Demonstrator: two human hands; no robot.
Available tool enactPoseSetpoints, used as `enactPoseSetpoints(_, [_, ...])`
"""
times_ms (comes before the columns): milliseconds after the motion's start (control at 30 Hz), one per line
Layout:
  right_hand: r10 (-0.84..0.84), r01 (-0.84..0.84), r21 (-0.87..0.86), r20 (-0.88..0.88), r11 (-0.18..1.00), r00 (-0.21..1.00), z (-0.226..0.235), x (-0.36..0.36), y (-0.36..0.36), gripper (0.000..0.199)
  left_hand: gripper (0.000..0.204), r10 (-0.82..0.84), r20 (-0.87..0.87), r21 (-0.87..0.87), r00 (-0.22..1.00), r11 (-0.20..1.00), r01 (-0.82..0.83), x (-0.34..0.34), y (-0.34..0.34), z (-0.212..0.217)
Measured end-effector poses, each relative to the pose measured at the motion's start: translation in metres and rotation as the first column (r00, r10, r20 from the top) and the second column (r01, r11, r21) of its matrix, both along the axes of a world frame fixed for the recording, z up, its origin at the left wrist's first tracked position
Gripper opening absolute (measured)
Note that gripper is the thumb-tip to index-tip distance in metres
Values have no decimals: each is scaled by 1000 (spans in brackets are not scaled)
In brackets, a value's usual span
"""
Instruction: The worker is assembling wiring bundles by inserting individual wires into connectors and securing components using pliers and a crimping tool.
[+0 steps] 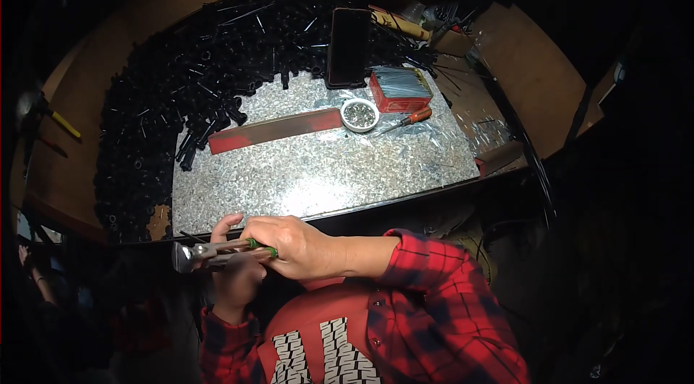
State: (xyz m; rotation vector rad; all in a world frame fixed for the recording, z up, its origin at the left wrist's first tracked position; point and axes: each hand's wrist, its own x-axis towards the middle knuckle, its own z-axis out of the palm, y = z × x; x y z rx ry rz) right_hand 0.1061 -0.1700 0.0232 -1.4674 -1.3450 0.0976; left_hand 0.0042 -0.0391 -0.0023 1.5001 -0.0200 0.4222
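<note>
By the clock around the speckled slab point(311, 176), black tubular parts point(238, 44) heap over its edge from 8 to 12. At 7, the right hand point(289, 243) wraps closed fingers round green-banded pliers point(230, 245); behind, the left hand point(242, 279) is partly opened, its hold unclear. A red-brown bar point(278, 129) blocks 10, a phone point(348, 48) 12, a red box point(394, 103) 2, a white bowl point(360, 129) 1, an orange-handled screwdriver point(417, 116) 2.

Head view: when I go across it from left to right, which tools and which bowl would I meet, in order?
Yellow handle → two-handled metal tool → white bowl of small shiny pieces → orange-handled screwdriver.
</note>
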Motion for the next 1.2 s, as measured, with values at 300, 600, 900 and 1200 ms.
enactPoseSetpoints(300, [-49, 50, -1, -164, 999, 985, -3, -9, 3, 15, 72, 105, 99, 179, 990, 976, -121, 5, 15, -23])
enactPoseSetpoints(600, [-42, 46, 67, -53, 997, 998, -5, -13, 10, 22, 58, 87, 2, 54, 996, 995, -87, -2, 3, -1])
enactPoseSetpoints(900, [-60, 28, -90, -371, 996, 927, 17, -12, 14, 23, 110, -162, -30, -301, 986, 942, 146, -5, 23, -20])
enactPoseSetpoints(1200, [38, -21, -374, 39, 927, 999, 24, -1, -28, 60, 90, -135, 32, -425, 990, 895, 136, -19, 43, -19])
